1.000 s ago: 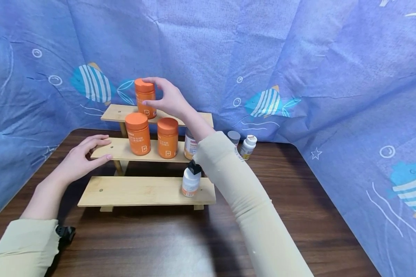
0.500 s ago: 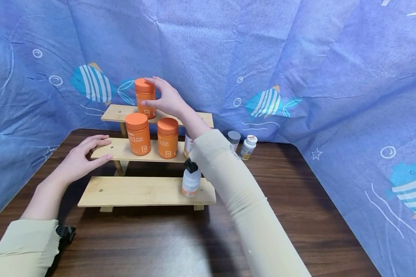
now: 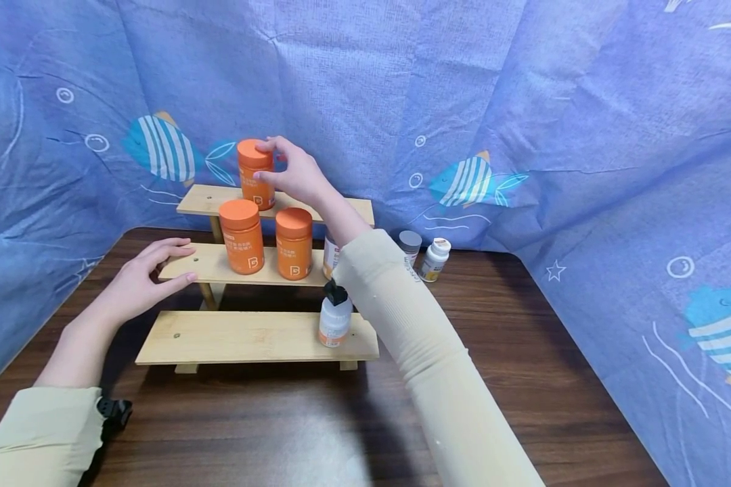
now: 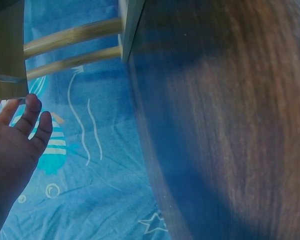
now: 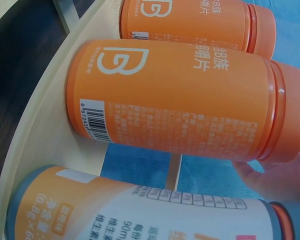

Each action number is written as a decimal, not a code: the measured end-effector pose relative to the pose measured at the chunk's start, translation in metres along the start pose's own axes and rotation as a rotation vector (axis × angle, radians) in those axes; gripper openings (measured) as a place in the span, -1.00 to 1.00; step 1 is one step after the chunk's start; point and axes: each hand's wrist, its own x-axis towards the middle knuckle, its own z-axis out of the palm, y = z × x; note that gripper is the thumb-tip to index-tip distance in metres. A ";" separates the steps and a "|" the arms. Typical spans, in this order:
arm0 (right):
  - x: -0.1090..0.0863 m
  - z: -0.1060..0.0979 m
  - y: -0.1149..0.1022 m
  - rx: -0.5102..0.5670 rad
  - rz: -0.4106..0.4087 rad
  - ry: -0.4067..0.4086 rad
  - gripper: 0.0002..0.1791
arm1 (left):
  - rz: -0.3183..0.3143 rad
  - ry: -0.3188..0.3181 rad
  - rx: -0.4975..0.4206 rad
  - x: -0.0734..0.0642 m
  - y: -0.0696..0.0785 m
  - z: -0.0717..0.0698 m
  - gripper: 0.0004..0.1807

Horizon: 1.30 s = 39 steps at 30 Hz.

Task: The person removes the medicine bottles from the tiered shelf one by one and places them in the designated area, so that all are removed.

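On the top shelf of a three-tier wooden stand (image 3: pixel 231 345), an orange bottle (image 3: pixel 254 186) stands upright. My right hand (image 3: pixel 295 172) holds it from the right, thumb across its front and index finger on the lid's rim; the far-side fingers are hidden. In the right wrist view only part of this hand (image 5: pixel 277 180) shows, past a nearer orange bottle (image 5: pixel 175 100). My left hand (image 3: pixel 140 277) grips the left end of the middle shelf (image 3: pixel 210 267), thumb by the front edge. The left wrist view shows its fingers (image 4: pixel 30 115) curled at the shelf's end.
Two more orange bottles (image 3: pixel 241 237) and a white-and-orange bottle (image 3: pixel 331 256) share the middle shelf. A white bottle (image 3: pixel 335 321) stands on the bottom shelf. Behind my right forearm, a grey-capped bottle (image 3: pixel 410 242) and a small white bottle (image 3: pixel 435 260) stand on the table (image 3: pixel 463 318).
My right fingertips have slid slightly right on the orange bottle's lid, and thumb and index finger are a little closer together. The bottle and my left hand stay in place.
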 end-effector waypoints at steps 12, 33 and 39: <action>0.000 0.003 0.000 0.076 -0.067 0.098 -0.69 | 0.002 -0.002 -0.005 0.000 0.001 -0.001 -0.45; -0.006 -0.002 -0.003 0.116 -0.074 0.059 -0.47 | -0.008 -0.019 -0.010 0.000 0.000 0.000 -0.44; -0.008 -0.005 -0.006 0.137 -0.081 0.085 -0.52 | -0.012 -0.018 -0.005 0.000 0.001 -0.001 -0.44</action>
